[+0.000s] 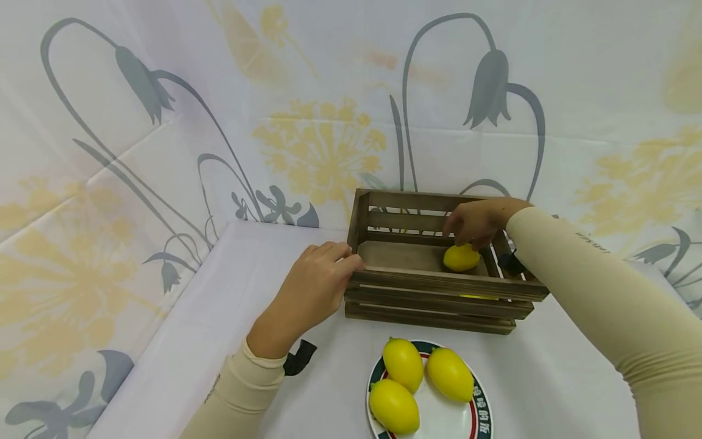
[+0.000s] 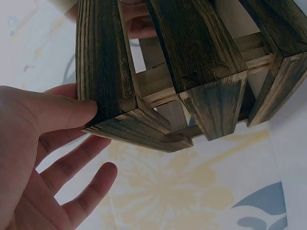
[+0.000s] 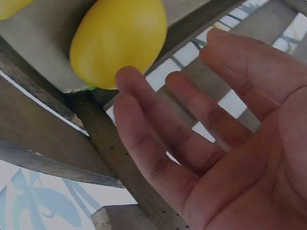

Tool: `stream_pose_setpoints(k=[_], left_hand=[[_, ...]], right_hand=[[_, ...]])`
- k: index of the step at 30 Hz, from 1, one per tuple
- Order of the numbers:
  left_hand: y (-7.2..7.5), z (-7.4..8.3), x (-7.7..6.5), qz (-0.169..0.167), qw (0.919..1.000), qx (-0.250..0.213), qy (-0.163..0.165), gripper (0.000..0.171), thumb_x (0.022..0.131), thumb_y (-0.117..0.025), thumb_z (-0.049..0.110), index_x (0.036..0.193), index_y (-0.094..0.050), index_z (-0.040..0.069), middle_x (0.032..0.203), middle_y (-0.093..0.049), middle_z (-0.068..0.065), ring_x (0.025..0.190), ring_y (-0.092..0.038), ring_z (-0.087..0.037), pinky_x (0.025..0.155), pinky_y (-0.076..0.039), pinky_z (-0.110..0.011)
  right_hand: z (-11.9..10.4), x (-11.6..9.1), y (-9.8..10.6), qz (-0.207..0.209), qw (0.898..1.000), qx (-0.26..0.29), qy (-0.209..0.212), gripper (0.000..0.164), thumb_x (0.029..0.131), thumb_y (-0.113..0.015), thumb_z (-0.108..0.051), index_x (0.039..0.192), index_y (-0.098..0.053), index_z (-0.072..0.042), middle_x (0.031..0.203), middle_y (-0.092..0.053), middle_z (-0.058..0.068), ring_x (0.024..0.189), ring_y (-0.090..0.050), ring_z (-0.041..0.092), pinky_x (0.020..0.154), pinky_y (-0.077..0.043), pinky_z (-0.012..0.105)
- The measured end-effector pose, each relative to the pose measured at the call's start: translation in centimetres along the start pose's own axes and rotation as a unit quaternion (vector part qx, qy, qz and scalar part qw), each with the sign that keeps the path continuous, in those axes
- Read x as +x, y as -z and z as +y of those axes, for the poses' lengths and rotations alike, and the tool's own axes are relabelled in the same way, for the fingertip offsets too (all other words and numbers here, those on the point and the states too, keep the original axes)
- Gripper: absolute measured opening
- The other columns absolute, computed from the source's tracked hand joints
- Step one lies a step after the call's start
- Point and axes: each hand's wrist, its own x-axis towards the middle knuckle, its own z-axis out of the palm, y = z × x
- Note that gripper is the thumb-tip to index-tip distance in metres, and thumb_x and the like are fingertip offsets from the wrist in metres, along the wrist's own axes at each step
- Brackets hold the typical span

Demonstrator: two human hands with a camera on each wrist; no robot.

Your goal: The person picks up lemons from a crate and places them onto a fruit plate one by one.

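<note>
A slatted dark wooden crate (image 1: 439,280) stands on the table. My left hand (image 1: 318,277) holds its left front corner; in the left wrist view the thumb (image 2: 67,112) lies on the top slat with the index finger beneath, the other fingers spread loose. Inside the crate's right end lies a yellow lemon (image 1: 461,258). Over it reaches my right hand (image 1: 476,221), its loosely bent fingers apart from one another. In the right wrist view those fingertips are right by the lemon (image 3: 120,43), with nothing gripped. More yellow (image 3: 12,5) shows at that view's upper left corner.
In front of the crate is a white plate (image 1: 439,421) with a green and red rim, bearing three lemons (image 1: 450,375). A floral-print cloth (image 1: 329,140) hangs behind and to the left. White cloth covers the table (image 1: 323,390).
</note>
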Motion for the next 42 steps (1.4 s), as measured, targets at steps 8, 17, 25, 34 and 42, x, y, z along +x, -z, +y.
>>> stream_pose_setpoints(k=[8,17,25,34,42], left_hand=[[0.1,0.1,0.1,0.001,1.0,-0.003,0.003,0.019,0.089,-0.068,-0.002,0.093,-0.07,0.016,0.09,-0.064,0.001,0.093,-0.066,-0.02,0.071,-0.05,-0.035],[0.1,0.0,0.1,0.0,1.0,-0.002,0.001,0.02,0.089,-0.067,-0.003,0.093,-0.071,0.016,0.089,-0.064,0.001,0.092,-0.066,-0.02,0.069,-0.049,-0.034],[0.1,0.0,0.1,-0.002,1.0,0.0,0.002,0.02,0.088,-0.067,-0.003,0.093,-0.07,0.017,0.089,-0.063,0.001,0.092,-0.065,-0.02,0.069,-0.049,-0.034],[0.3,0.0,0.1,-0.003,1.0,0.0,0.003,0.021,0.089,-0.066,-0.003,0.093,-0.071,0.017,0.089,-0.063,0.002,0.093,-0.065,-0.02,0.069,-0.048,-0.034],[0.2,0.0,0.0,-0.009,1.0,0.001,0.004,0.022,0.089,-0.067,-0.004,0.094,-0.071,0.017,0.088,-0.062,0.002,0.094,-0.065,-0.02,0.072,-0.049,-0.034]], right_hand=[[0.3,-0.1,-0.6,-0.029,0.999,0.015,-0.021,0.051,0.097,-0.058,-0.009,0.146,-0.046,0.0,0.123,-0.059,0.022,0.064,-0.05,0.011,0.071,-0.057,0.03],[0.8,0.3,-1.0,-0.033,0.999,0.002,-0.02,0.052,0.097,-0.061,-0.01,0.146,-0.046,0.001,0.122,-0.059,0.022,0.073,-0.058,0.016,0.068,-0.055,0.029],[1.0,0.5,-1.4,-0.036,0.999,0.01,-0.03,0.055,0.094,-0.065,-0.008,0.145,-0.047,0.001,0.137,-0.046,0.033,0.099,-0.065,0.026,0.084,-0.06,0.037],[0.8,0.6,-1.6,-0.034,0.999,0.019,-0.031,0.058,0.094,-0.065,-0.008,0.146,-0.041,0.005,0.138,-0.043,0.035,0.101,-0.069,0.028,0.087,-0.059,0.038],[0.6,1.0,-2.0,-0.011,0.999,-0.012,-0.041,0.055,0.095,-0.066,-0.014,0.144,-0.047,0.003,0.132,-0.052,0.032,0.086,-0.07,0.022,0.076,-0.061,0.034]])
